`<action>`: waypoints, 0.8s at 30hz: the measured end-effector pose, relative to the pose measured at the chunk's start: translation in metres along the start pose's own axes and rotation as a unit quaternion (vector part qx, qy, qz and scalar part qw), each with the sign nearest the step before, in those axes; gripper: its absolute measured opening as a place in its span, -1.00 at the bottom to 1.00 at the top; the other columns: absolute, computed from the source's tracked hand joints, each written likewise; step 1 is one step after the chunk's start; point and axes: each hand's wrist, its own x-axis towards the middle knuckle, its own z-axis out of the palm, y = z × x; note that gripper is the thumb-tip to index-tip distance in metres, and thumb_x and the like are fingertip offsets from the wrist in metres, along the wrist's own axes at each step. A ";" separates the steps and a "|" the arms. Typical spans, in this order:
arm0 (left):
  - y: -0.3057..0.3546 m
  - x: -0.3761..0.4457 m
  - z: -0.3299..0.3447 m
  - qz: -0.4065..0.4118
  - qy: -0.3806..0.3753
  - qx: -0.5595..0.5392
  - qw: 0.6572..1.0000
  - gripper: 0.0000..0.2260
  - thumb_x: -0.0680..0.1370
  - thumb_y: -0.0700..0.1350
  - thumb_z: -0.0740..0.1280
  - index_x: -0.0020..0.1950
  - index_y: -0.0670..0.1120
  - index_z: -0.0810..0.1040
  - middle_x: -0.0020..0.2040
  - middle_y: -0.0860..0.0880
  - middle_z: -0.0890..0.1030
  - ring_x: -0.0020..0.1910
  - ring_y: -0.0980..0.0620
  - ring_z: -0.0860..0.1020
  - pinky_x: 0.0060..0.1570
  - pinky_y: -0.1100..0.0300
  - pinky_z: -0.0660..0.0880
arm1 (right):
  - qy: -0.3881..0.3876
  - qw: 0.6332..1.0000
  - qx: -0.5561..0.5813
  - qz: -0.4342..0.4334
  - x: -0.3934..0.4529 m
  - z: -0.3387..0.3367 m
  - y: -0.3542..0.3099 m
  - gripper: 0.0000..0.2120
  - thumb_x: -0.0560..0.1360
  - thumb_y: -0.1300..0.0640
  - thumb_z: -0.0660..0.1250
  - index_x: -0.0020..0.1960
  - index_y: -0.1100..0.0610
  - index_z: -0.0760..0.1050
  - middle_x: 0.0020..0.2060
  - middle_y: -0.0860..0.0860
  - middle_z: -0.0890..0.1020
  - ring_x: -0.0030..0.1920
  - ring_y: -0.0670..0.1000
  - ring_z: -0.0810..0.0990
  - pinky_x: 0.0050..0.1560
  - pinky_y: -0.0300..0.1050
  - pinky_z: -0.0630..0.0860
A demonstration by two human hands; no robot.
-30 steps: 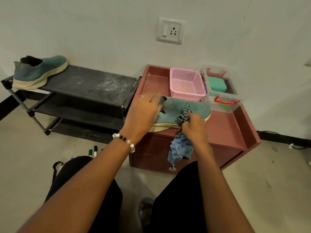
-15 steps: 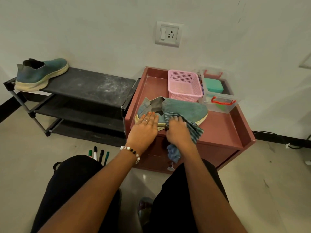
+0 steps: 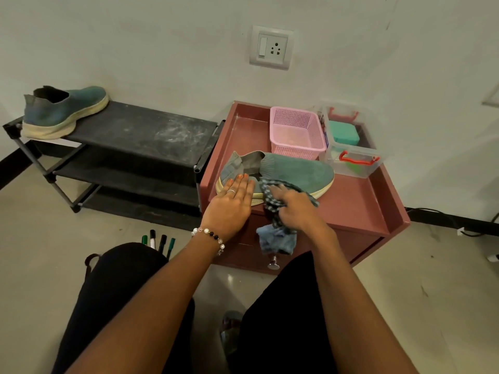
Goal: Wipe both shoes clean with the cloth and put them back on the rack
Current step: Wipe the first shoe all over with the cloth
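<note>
Left hand (image 3: 229, 205) came off the shoe's (image 3: 291, 171) top, where it gripped the heel end a second ago, now lies flat with straight fingers on its near side at 9 o'clock. Right hand (image 3: 295, 209) with cloth (image 3: 275, 220) slid from the laces down onto the sole edge.

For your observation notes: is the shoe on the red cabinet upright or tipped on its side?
Upright: the shoe rests on its pale sole on the cabinet, opening facing up, left hand flat on its heel.
</note>
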 end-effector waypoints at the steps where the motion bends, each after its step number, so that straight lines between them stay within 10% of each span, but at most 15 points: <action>1: 0.000 0.000 0.000 -0.002 0.001 0.001 1.000 -0.57 0.53 -0.24 0.04 0.32 -0.30 0.49 0.24 -0.28 0.55 0.24 -0.14 0.55 0.23 0.01 0.49 | 0.019 0.999 -0.016 0.027 0.003 0.001 0.004 -0.50 0.47 0.36 0.15 0.41 0.21 0.33 0.39 0.20 0.37 0.39 0.19 0.33 0.38 -0.04 0.21; 9: 0.000 -0.001 0.001 -0.007 0.024 0.008 1.000 -0.55 0.52 -0.17 0.03 0.29 -0.28 0.53 0.24 -0.25 0.56 0.24 -0.12 0.55 0.24 0.04 0.46 | 0.018 0.998 0.030 -0.052 0.000 0.001 -0.012 -0.50 0.43 0.40 0.15 0.35 0.20 0.39 0.33 0.15 0.46 0.33 0.20 0.37 0.38 -0.04 0.20; 13: -0.002 -0.003 0.003 -0.008 0.030 0.007 0.999 -0.55 0.46 -0.18 0.39 0.33 -0.27 0.49 0.24 -0.24 0.57 0.24 -0.12 0.55 0.24 0.04 0.46 | 0.073 0.991 -0.094 0.067 0.000 0.000 -0.003 -0.69 0.47 0.32 0.17 0.16 0.17 0.52 0.13 0.14 0.60 0.20 0.18 0.50 0.44 0.11 0.12; 19: -0.001 0.002 0.006 -0.008 0.042 0.014 0.999 -0.59 0.50 -0.25 0.07 0.23 -0.27 0.57 0.19 -0.24 0.60 0.17 -0.11 0.60 0.19 0.06 0.51 | 0.070 0.996 0.051 -0.007 0.003 0.002 -0.035 -0.72 0.43 0.36 0.16 0.09 0.28 0.52 0.07 0.26 0.59 0.14 0.28 0.50 0.11 0.02 0.42; 24: -0.001 0.001 0.008 0.000 0.062 0.010 0.998 -0.61 0.50 -0.25 0.11 0.25 -0.25 0.57 0.16 -0.22 0.62 0.16 -0.10 0.61 0.18 0.06 0.53 | 0.067 0.996 0.016 0.059 -0.006 -0.003 -0.005 -0.63 0.45 0.34 0.20 0.19 0.12 0.57 0.12 0.18 0.61 0.20 0.22 0.50 0.34 0.01 0.31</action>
